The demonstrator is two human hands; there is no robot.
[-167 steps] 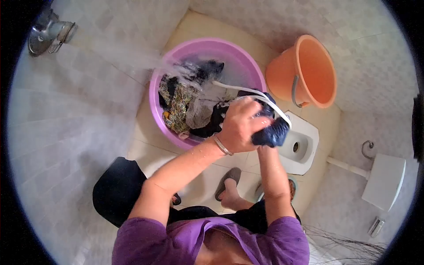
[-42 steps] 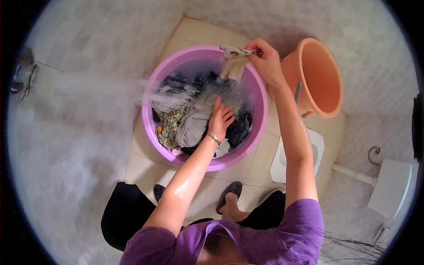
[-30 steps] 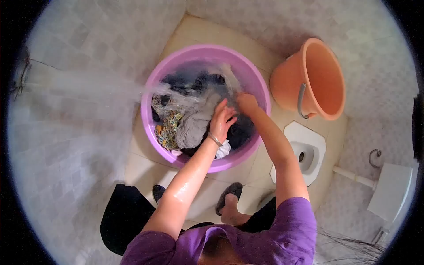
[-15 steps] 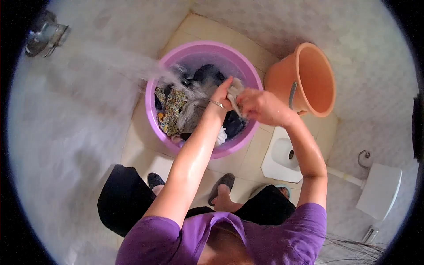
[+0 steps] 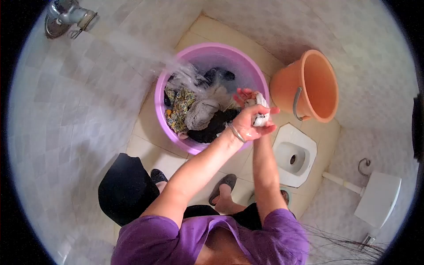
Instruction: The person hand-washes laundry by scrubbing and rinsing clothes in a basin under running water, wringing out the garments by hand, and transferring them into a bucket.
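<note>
Above the right rim of the pink tub point(image 5: 160, 108), a small white wet cloth point(image 5: 261, 110) is bunched between my hands. My left hand point(image 5: 248, 123), with a bangle at the wrist, presses it from the near side. My right hand point(image 5: 247, 95) lies behind the cloth, partly hidden by my left hand, with some fingers showing. In the tub are a patterned cloth point(image 5: 181, 108), a grey cloth point(image 5: 202, 114) and dark cloths point(image 5: 214, 128) in water. A stream of water falls onto them from the upper left.
A metal tap point(image 5: 73, 15) is on the wall at the upper left. An orange bucket point(image 5: 282, 88) stands right of the tub, near a white squat toilet point(image 5: 304, 170). A white cistern point(image 5: 377, 198) hangs at the right. My feet point(image 5: 224, 194) are below the tub.
The dark blue cloth and white strap held earliest are out of my hands. Since then my hands have worked in the tub, and now they are together at its right side around the white cloth.
</note>
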